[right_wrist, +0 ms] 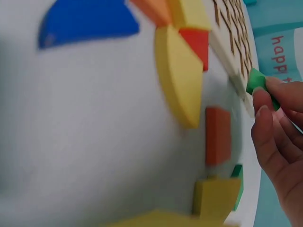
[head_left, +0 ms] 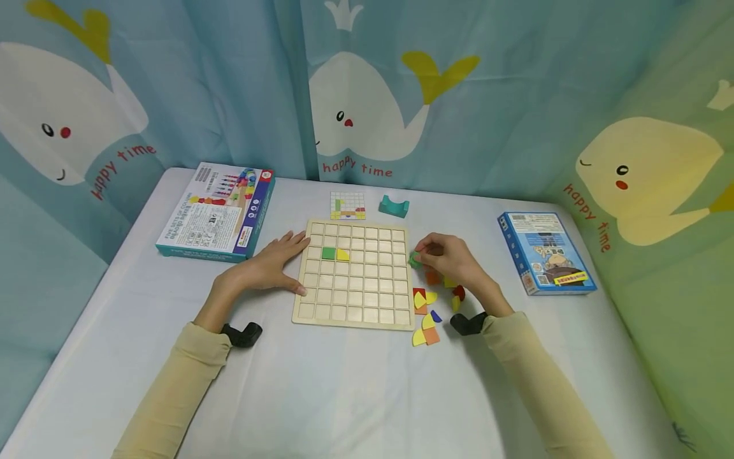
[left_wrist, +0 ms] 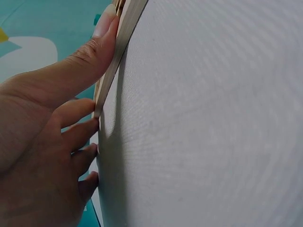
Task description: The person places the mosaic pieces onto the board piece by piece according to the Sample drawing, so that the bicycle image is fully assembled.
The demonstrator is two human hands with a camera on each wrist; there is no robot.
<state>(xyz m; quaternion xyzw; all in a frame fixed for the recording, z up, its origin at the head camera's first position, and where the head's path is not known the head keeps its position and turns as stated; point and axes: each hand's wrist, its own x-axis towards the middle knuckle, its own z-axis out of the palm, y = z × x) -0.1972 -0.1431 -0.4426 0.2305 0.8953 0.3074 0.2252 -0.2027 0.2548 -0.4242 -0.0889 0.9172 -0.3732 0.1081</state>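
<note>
Hands (head_left: 269, 264), white table (head_left: 344, 395), whale-print curtains (head_left: 516, 121)

Two hands (head_left: 275, 262); one green piece (right_wrist: 256, 81) held; two boxes (head_left: 216, 213), left and right; one gridded board (head_left: 369, 280); on it, one green square (head_left: 328, 253) and one yellow quarter-circle (head_left: 342, 255); one card (head_left: 347, 205) and one teal holder (head_left: 394, 208), far; three whales (head_left: 367, 115); loose pieces (head_left: 431, 336), right, too crowded to count.
</note>
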